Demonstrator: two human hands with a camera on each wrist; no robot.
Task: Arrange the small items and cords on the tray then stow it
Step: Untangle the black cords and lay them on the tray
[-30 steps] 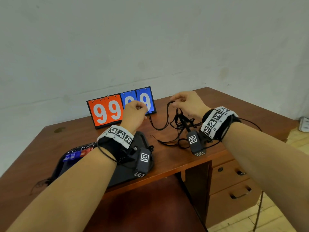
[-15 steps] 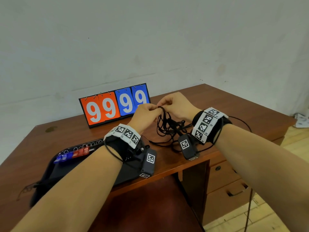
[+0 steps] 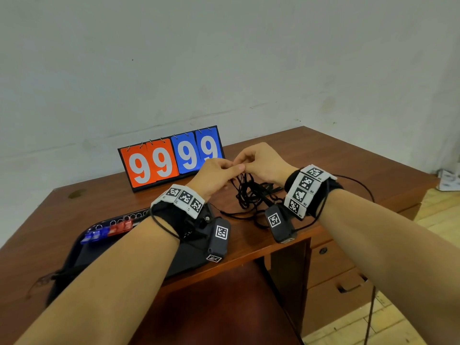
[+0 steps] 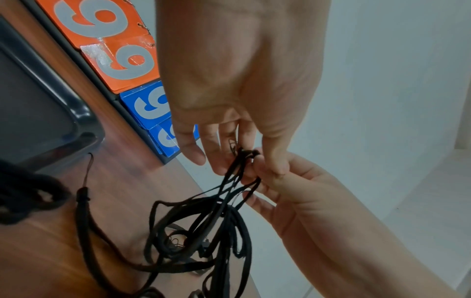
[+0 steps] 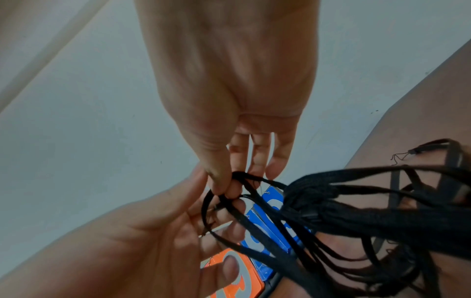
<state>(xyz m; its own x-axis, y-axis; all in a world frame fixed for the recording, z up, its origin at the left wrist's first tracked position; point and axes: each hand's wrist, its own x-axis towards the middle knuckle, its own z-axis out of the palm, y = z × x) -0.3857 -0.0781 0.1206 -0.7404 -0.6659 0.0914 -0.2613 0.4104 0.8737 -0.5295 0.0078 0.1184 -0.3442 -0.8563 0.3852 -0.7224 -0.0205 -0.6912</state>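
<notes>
A tangle of black cords (image 3: 251, 192) (image 4: 203, 227) (image 5: 344, 209) hangs from both hands down onto the wooden desk (image 3: 348, 158). My left hand (image 3: 219, 174) (image 4: 244, 155) pinches the top loops between thumb and fingers. My right hand (image 3: 251, 161) (image 5: 229, 185) pinches the same loops, touching the left hand. A dark tray (image 3: 104, 247) (image 4: 46, 113) lies at the front left of the desk under my left forearm. Blue and red clips (image 3: 107, 231) with metal rings sit along its far rim.
An orange and blue flip scoreboard (image 3: 171, 158) showing 99 99 stands against the wall behind the hands. Desk drawers (image 3: 333, 277) are under the right side. A dark red chair seat (image 3: 211, 307) sits below the desk edge. Wood floor lies to the right.
My hands came together from about a hand's width apart. Both now pinch the cord loops at one spot, and the cords are gathered closer under them.
</notes>
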